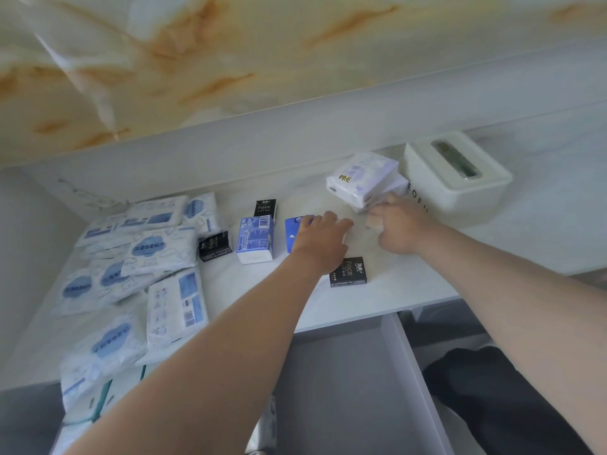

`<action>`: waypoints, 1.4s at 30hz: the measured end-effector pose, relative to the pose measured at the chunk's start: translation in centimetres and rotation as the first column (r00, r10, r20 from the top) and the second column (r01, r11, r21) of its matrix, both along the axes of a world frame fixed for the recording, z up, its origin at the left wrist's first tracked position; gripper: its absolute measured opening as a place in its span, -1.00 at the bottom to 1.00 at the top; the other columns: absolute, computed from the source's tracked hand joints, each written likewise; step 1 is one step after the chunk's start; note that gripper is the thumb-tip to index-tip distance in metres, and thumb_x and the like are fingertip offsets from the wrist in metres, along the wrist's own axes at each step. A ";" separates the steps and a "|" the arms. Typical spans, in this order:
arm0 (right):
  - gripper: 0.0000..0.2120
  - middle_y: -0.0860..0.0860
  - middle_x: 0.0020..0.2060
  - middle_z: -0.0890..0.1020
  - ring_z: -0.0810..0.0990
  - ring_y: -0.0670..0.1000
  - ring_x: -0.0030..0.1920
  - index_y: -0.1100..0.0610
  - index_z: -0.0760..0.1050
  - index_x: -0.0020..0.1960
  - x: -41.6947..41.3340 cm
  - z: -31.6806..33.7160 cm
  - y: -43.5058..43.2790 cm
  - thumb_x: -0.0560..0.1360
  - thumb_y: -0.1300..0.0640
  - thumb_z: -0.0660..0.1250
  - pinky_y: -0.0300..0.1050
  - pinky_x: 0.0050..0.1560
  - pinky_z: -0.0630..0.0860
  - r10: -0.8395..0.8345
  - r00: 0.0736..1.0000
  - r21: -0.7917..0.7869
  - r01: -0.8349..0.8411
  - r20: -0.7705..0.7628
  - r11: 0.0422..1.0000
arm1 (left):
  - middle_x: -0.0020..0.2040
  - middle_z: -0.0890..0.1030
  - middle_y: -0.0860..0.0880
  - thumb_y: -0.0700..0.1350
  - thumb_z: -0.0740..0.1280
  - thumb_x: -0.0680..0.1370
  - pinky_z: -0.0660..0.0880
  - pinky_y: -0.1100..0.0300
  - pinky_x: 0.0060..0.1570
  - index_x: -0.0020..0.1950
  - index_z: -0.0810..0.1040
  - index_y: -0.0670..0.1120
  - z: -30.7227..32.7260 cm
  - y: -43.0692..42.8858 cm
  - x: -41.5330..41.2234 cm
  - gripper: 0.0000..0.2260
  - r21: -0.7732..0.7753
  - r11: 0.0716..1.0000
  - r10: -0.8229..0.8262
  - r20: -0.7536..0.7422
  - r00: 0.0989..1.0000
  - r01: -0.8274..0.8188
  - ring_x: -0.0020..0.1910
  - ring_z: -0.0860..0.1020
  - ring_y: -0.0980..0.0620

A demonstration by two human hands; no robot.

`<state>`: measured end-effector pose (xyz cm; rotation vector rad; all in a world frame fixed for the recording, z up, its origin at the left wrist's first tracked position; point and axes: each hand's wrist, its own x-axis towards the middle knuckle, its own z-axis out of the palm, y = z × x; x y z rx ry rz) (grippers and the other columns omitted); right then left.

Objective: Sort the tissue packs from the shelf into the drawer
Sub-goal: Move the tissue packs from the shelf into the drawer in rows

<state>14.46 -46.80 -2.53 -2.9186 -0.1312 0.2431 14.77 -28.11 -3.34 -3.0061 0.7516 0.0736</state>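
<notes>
The left hand [320, 239] lies on a blue pack [294, 233], the right hand [399, 226] touches the white packs [361, 177], likely to take both at once. I cannot tell if either grips yet. These packs sit on the shelf [410, 284]; the drawer [412, 372] waits open below.

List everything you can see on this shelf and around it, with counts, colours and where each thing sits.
Shelf: one, white, across the middle.
Tissue box holder: one, white, right rear of shelf.
Black packs: three, black, scattered mid-shelf.
Blue pocket packs: two, blue and white, centre; one under the left hand.
Lavender-printed packs: apparently two, white, stacked beside the holder.
Large soft packs: several, white with blue, heaped at left.
Drawer: one, grey, open below the shelf.
Left hand: rests on a blue pocket pack.
Right hand: touches the stack; grip blurred.
</notes>
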 end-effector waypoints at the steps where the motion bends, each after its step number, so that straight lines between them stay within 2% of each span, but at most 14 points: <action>1: -0.48 0.03 0.32 0.41 0.42 0.16 0.31 -0.08 0.48 0.33 0.2 0.3 0.3 0.36 0.01 0.31 0.09 0.29 0.42 -0.005 1.000 0.044 0.005 0.000 0.999 | 0.31 0.37 -0.06 0.08 0.28 0.56 0.13 -0.01 0.40 0.49 0.24 0.10 0.0 -0.1 0.1 -0.49 0.018 1.000 0.000 0.023 1.000 -0.001 0.30 0.39 -0.13; 3: -0.75 0.01 0.27 0.40 0.39 0.13 0.31 -0.12 0.52 0.08 0.4 0.5 0.9 0.40 0.02 0.38 0.08 0.30 0.39 -0.050 0.999 0.124 0.049 0.000 0.991 | 0.27 0.36 -0.09 0.16 0.32 0.53 0.19 -0.01 0.36 0.52 0.21 0.05 0.2 0.0 0.4 -0.40 0.037 0.999 0.013 0.026 1.000 -0.014 0.26 0.40 -0.16; 4: -0.78 0.02 0.25 0.38 0.38 0.13 0.29 -0.09 0.48 0.02 0.3 0.4 1.2 0.40 0.04 0.41 0.08 0.28 0.41 -0.064 0.998 0.130 0.065 -0.010 0.989 | 0.27 0.35 -0.09 0.18 0.34 0.51 0.18 0.00 0.36 0.49 0.26 0.02 0.3 0.2 0.5 -0.39 0.020 1.000 0.018 0.005 1.000 -0.018 0.25 0.39 -0.16; 7: -0.72 0.03 0.21 0.36 0.42 0.13 0.20 0.01 0.38 0.04 -0.1 0.0 1.9 0.40 0.10 0.41 0.05 0.19 0.44 -0.043 0.997 0.080 0.048 -0.065 0.996 | 0.36 0.34 -0.04 0.16 0.39 0.48 0.05 0.02 0.46 0.42 0.35 -0.03 0.4 0.9 0.9 -0.42 -0.054 0.999 -0.001 -0.088 0.996 -0.003 0.35 0.36 -0.07; 9: -0.71 0.04 0.22 0.41 0.46 0.13 0.16 0.02 0.36 0.07 -0.3 0.0 2.0 0.42 0.15 0.39 0.03 0.16 0.45 -0.006 0.997 0.068 0.011 -0.080 0.998 | 0.32 0.44 0.00 0.13 0.42 0.48 -0.03 0.04 0.49 0.39 0.35 -0.04 0.4 1.3 0.9 -0.44 -0.111 0.994 0.009 -0.130 0.991 -0.024 0.33 0.40 -0.02; 11: -0.65 0.02 0.23 0.43 0.48 0.12 0.17 0.01 0.36 0.11 -0.4 0.6 2.2 0.40 0.13 0.41 0.04 0.17 0.47 -0.008 0.997 0.102 0.017 -0.082 0.995 | 0.25 0.48 0.00 0.12 0.45 0.46 0.00 0.06 0.48 0.36 0.34 -0.04 0.5 1.6 0.6 -0.44 -0.191 0.981 0.008 -0.083 0.996 -0.024 0.29 0.42 -0.03; 13: -0.60 -0.03 0.19 0.46 0.50 0.09 0.14 -0.04 0.34 0.11 -0.8 1.3 2.6 0.36 0.05 0.44 0.03 0.15 0.49 -0.030 0.996 0.138 0.042 -0.081 0.990 | 0.28 0.46 0.00 0.13 0.47 0.44 0.05 0.09 0.44 0.40 0.33 -0.02 1.0 2.1 -0.2 -0.38 -0.292 0.956 0.000 -0.005 1.000 -0.002 0.32 0.38 -0.05; 16: -0.56 -0.08 0.10 0.50 0.52 0.04 0.06 -0.06 0.36 0.11 -2.1 2.7 4.2 0.32 -0.06 0.45 -0.03 0.03 0.49 -0.044 0.998 0.169 0.052 -0.051 0.984 | 0.25 0.48 -0.02 0.11 0.50 0.40 0.19 0.09 0.33 0.38 0.37 -0.04 2.0 3.7 -2.0 -0.37 -0.428 0.902 -0.005 0.116 0.993 0.055 0.26 0.39 -0.07; 19: -0.56 -0.09 0.04 0.50 0.52 0.02 0.00 -0.03 0.37 0.11 -4.1 4.0 6.9 0.32 -0.06 0.45 -0.07 -0.13 0.41 -0.009 1.000 0.217 0.007 0.009 0.976 | 0.14 0.51 -0.03 0.08 0.53 0.37 0.38 0.10 0.13 0.27 0.43 -0.09 2.6 6.4 -4.3 -0.43 -0.522 0.845 -0.009 0.205 0.979 0.117 0.12 0.47 -0.08; 24: -0.60 -0.08 0.07 0.53 0.52 0.01 -0.02 -0.03 0.37 0.11 -8.6 5.0 11.9 0.35 -0.07 0.42 -0.10 -0.15 0.38 0.103 0.994 0.266 -0.109 0.037 0.958 | 0.01 0.51 -0.01 0.10 0.51 0.38 0.33 0.23 -0.17 0.10 0.46 -0.13 3.1 12.4 -9.7 -0.54 -0.556 0.827 0.057 0.229 0.972 0.083 -0.05 0.49 -0.02; 28: -0.57 -0.10 0.09 0.54 0.50 0.02 0.08 -0.05 0.41 0.13 -12.4 4.7 16.0 0.34 -0.14 0.43 -0.06 -0.01 0.44 0.232 0.971 0.206 -0.238 0.052 0.949 | -0.01 0.45 0.07 0.15 0.48 0.37 0.46 0.11 -0.15 0.06 0.45 -0.06 2.8 17.4 -14.6 -0.57 -0.570 0.822 0.077 0.109 0.991 -0.001 -0.08 0.45 0.06; 33: -0.59 -0.11 0.03 0.51 0.46 0.00 0.10 -0.06 0.42 0.11 -18.0 3.5 20.7 0.32 -0.11 0.44 -0.05 0.07 0.46 0.374 0.925 0.236 -0.349 -0.069 0.907 | -0.01 0.52 0.12 0.35 0.39 0.35 0.43 0.18 -0.13 0.05 0.45 0.01 2.0 23.0 -21.1 -0.50 -0.434 0.897 0.078 -0.043 0.996 -0.089 -0.04 0.50 0.07; 37: -0.59 -0.11 0.07 0.53 0.50 -0.01 0.05 -0.09 0.40 0.09 -21.9 1.7 24.0 0.33 -0.13 0.46 -0.09 0.04 0.49 0.465 0.852 0.267 -0.402 -0.240 0.876 | 0.05 0.49 0.17 0.30 0.44 0.36 0.43 0.21 -0.08 0.08 0.41 0.10 0.8 27.1 -25.4 -0.55 -0.307 0.930 0.131 -0.239 0.962 -0.203 -0.02 0.45 0.15; 42: -0.53 -0.11 0.12 0.55 0.53 -0.02 0.09 -0.07 0.46 0.12 -25.8 -1.0 26.8 0.31 -0.21 0.49 -0.06 0.06 0.54 0.535 0.765 0.199 -0.497 -0.359 0.845 | 0.11 0.52 0.12 0.21 0.52 0.33 0.50 0.16 0.05 0.13 0.44 0.09 -0.7 29.7 -27.9 -0.52 -0.256 0.925 0.166 -0.390 0.906 -0.280 0.05 0.50 0.09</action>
